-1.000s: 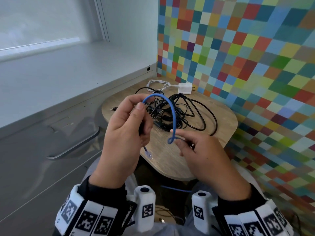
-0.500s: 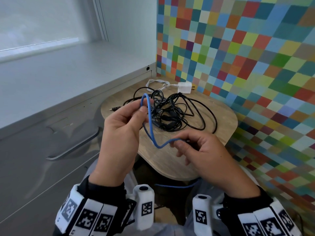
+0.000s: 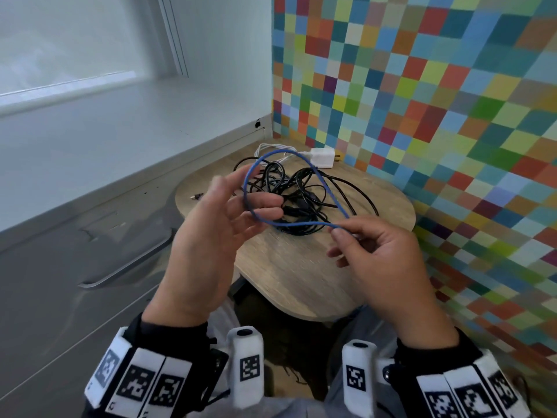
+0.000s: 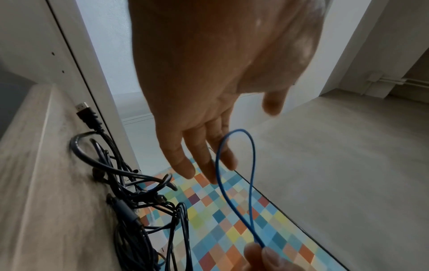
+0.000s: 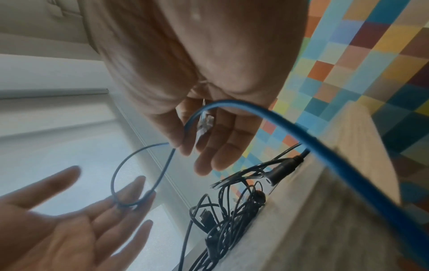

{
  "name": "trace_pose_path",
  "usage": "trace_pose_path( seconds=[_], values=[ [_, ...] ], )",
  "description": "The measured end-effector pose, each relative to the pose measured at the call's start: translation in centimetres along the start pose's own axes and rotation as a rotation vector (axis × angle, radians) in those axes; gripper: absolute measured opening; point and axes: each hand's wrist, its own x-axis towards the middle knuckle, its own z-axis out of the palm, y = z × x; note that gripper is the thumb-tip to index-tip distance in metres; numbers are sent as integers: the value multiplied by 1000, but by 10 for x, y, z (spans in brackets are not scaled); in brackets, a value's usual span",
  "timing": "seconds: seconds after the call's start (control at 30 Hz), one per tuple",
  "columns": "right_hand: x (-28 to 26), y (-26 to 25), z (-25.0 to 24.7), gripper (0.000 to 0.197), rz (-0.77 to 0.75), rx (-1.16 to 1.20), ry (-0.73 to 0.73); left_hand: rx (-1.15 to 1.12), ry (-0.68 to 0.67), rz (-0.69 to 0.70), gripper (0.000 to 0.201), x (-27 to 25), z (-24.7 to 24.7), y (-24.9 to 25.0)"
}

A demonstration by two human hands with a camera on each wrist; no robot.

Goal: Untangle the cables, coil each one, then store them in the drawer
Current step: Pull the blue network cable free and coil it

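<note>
A thin blue cable (image 3: 327, 191) makes a wide loop in the air between my hands, above the wooden table (image 3: 295, 276). My left hand (image 3: 247, 194) is spread with straight fingers, and the loop (image 4: 252, 165) hangs over them. My right hand (image 3: 343, 230) pinches the cable between thumb and forefinger where the loop crosses. A clear plug (image 5: 204, 124) of the blue cable lies against my right palm. A tangle of black cables (image 3: 301, 194) lies on the table behind the loop, with a white charger (image 3: 322, 156) and its white lead at the far edge.
A grey cabinet stands to the left, its drawer shut, with a long metal handle (image 3: 129, 260). A checkered, many-coloured wall (image 3: 422, 101) borders the table at the back and right. A black plug (image 4: 85, 113) sticks out of the tangle toward the cabinet.
My left hand let go of its pinch on the blue cable and spread its fingers. My right hand drew its end to the right, and the loop grew wider.
</note>
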Motion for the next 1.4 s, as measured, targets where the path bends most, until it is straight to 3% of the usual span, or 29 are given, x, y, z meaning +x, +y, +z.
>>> trace_pose_path(
  seconds=[0.07,0.23,0.4,0.67,0.9,0.97,1.03,1.1,1.2,1.3,1.4],
  values=[
    [0,-1,1,14,-27,-18,42,88,28,5,45,0,4,-4],
    [-5,-8,11,19,-16,-18,31,178,151,38,68,2,11,-22],
    [-10,-13,15,25,-69,-43,-39,267,156,134,49,4,8,-21],
    [-17,-30,19,14,-244,62,-93,470,93,77,29,4,5,-19],
    [-27,-38,24,17,-375,64,-133,601,422,313,32,4,0,-17],
    [-28,-40,23,22,-391,40,-193,545,321,300,46,2,0,-11],
    [-28,-40,24,30,-410,-66,-287,454,125,184,47,-1,5,-3],
    [-27,-38,27,32,-463,-155,-358,420,-21,135,34,-4,9,-1],
    [-25,-35,28,27,-501,-158,-388,457,-90,125,12,-5,9,-3],
    [-20,-30,17,21,-449,-88,-310,475,-157,117,8,-5,4,-3],
    [-17,-28,3,15,-419,-39,-99,522,-183,77,14,-5,3,-5]
  ],
)
